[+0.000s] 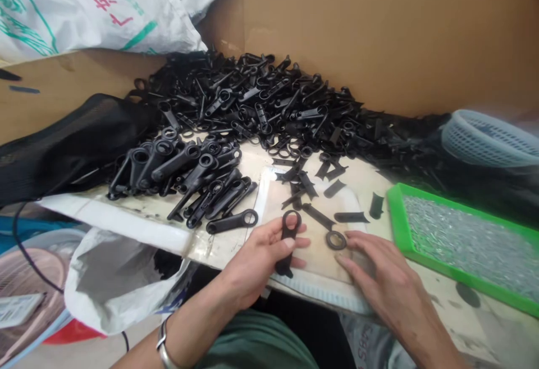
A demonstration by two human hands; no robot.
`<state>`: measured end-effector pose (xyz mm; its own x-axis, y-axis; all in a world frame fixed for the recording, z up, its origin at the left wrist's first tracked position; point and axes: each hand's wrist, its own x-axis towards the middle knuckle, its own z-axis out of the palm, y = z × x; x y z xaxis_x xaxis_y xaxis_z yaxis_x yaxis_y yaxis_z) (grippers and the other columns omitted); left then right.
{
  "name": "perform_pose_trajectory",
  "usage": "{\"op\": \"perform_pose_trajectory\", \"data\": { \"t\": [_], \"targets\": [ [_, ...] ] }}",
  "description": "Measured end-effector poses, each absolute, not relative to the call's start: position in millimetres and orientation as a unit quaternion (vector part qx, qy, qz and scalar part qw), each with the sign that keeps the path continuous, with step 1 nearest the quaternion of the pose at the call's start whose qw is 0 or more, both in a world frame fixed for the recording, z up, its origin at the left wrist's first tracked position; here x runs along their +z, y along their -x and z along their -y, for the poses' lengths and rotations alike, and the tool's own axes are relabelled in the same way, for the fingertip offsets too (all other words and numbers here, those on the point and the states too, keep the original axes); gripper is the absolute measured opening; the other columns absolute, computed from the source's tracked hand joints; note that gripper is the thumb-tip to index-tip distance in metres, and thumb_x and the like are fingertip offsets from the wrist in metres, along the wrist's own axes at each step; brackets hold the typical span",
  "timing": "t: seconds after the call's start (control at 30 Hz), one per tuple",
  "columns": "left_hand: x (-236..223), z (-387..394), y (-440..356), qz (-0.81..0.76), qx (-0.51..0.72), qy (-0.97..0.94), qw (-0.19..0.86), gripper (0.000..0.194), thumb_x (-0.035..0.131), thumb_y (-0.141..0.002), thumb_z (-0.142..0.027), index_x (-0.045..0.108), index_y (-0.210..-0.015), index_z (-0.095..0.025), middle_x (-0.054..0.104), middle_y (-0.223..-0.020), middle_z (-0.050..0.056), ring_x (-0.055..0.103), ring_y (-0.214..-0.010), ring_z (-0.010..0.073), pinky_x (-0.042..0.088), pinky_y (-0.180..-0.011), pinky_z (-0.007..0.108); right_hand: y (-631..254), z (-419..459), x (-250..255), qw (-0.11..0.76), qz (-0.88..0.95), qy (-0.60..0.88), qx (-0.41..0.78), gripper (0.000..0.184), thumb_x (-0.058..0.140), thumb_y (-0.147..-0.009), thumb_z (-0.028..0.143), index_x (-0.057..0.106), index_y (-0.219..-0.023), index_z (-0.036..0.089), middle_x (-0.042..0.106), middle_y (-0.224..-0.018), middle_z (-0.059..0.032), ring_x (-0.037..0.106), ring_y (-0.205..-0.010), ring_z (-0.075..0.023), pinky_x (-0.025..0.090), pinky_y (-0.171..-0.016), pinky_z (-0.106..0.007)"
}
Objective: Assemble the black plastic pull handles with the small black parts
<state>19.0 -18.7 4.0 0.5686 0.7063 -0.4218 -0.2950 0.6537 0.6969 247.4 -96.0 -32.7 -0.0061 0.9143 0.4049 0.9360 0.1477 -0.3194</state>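
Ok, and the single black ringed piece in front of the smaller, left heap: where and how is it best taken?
I would pinch the ringed piece by its narrow shank, close to the ring, from above, thumb on the near side. It lies crosswise, ring to the right, with bare table before it, while the left heap is behind.

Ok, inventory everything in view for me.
Held part: one, black, left hand.
Ringed part: one, black, at right hand.
Heaped parts: uncountable, black, table's back and left.
Flat pieces: several, black, mid-table.
Tray: one, green, right, full of silvery bits.
Basket: one, pale blue, far right.
Sack: one, white, printed, upper left.
Open bag: one, white, lower left.
Tub: one, pink, lower left.
Mesh: one, black, left.
Cardboard walls: at least two, brown, behind.
Bracelet: one, silver, left wrist.
Hands: two, bare, lower centre.
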Motion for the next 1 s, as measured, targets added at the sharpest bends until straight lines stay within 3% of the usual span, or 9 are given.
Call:
{"op": "perform_pose_trajectory", "data": {
  "t": [0.13, 0.23, 0.43, 0.5, 0.63, 0.8, 0.9, 1.0],
  "targets": [
    [3, 20, -22, -0.351, 0.291, -0.311, 0.834, 0.035, 0.074, -0.079, -0.022, 0.063, -0.112, -0.017, 0.059, -0.128, 0.013, 0.06, -0.117, 0.0283, 0.054, -0.08, 0.034, -245, 91, -27, 0.24, 0.715, 0.656, -0.015, 0.039, 0.052, -0.095, 0.044, 0.063, -0.124, 0.02, 0.066, -0.125, -0.0137, 0.064, -0.111, -0.0303, 0.055, -0.093, -0.047],
    [4, 21, -23, -0.346, 0.289, -0.327, 0.83, 0.035, 0.075, -0.078, -0.023, 0.063, -0.11, -0.018, 0.057, -0.125, 0.011, 0.061, -0.115, 0.0288, 0.054, -0.075, 0.031, -241, 84, -22, 0.249, 0.732, 0.634, 0.012, 0.031, 0.047, -0.097, 0.036, 0.071, -0.111, 0.024, 0.071, -0.115, -0.0088, 0.071, -0.099, -0.0247, 0.061, -0.083, -0.038],
    [3, 21, -23, -0.331, 0.295, -0.347, 0.826, 0.035, 0.073, -0.079, -0.024, 0.064, -0.113, -0.02, 0.06, -0.122, 0.01, 0.063, -0.113, 0.0271, 0.052, -0.072, 0.026, -219, 79, 5, 0.377, 0.673, 0.624, 0.129, 0.025, 0.065, -0.089, 0.038, 0.07, -0.111, 0.027, 0.073, -0.111, -0.0052, 0.074, -0.078, -0.02, 0.065, -0.073, -0.033],
    [5, 22, -24, -0.317, 0.295, -0.36, 0.827, 0.034, 0.069, -0.082, -0.022, 0.064, -0.115, -0.02, 0.065, -0.117, 0.009, 0.063, -0.11, 0.0247, 0.05, -0.076, 0.027, -205, 76, 9, 0.403, 0.663, 0.613, 0.149, 0.021, 0.065, -0.089, 0.035, 0.07, -0.108, 0.027, 0.072, -0.113, -0.0051, 0.074, -0.08, -0.0189, 0.064, -0.075, -0.032],
    [8, 21, -24, -0.3, 0.287, -0.404, 0.815, 0.035, 0.061, -0.084, -0.016, 0.064, -0.119, -0.019, 0.07, -0.108, 0.007, 0.063, -0.102, 0.0214, 0.049, -0.083, 0.03, -185, 68, 1, 0.393, 0.686, 0.607, 0.078, 0.019, 0.063, -0.091, 0.027, 0.07, -0.109, 0.025, 0.07, -0.115, -0.0058, 0.071, -0.097, -0.0204, 0.061, -0.088, -0.033],
    [6, 21, -16, -0.31, 0.294, -0.554, 0.715, 0.04, 0.052, -0.087, -0.011, 0.062, -0.124, -0.02, 0.067, -0.102, 0.005, 0.061, -0.097, 0.0198, 0.047, -0.089, 0.031, -184, 63, -7, 0.388, 0.7, 0.597, 0.05, 0.017, 0.064, -0.091, 0.027, 0.07, -0.107, 0.023, 0.071, -0.108, -0.0069, 0.071, -0.094, -0.0214, 0.06, -0.089, -0.036],
    [7, 23, -11, -0.338, 0.266, -0.657, 0.619, 0.041, 0.047, -0.091, -0.013, 0.056, -0.131, -0.021, 0.067, -0.1, 0.005, 0.06, -0.085, 0.0182, 0.046, -0.081, 0.03, -182, 63, -4, 0.393, 0.69, 0.604, 0.064, 0.015, 0.064, -0.091, 0.028, 0.071, -0.104, 0.024, 0.071, -0.107, -0.0066, 0.07, -0.092, -0.0212, 0.061, -0.086, -0.035],
    [12, 24, -7, -0.325, 0.236, -0.703, 0.587, 0.043, 0.043, -0.093, -0.015, 0.049, -0.135, -0.02, 0.067, -0.099, 0.007, 0.059, -0.08, 0.0184, 0.045, -0.075, 0.029, -178, 64, -3, 0.408, 0.664, 0.621, 0.084, 0.014, 0.066, -0.089, 0.029, 0.071, -0.102, 0.025, 0.069, -0.108, -0.0064, 0.07, -0.085, -0.0183, 0.063, -0.077, -0.03]
  ]
}}
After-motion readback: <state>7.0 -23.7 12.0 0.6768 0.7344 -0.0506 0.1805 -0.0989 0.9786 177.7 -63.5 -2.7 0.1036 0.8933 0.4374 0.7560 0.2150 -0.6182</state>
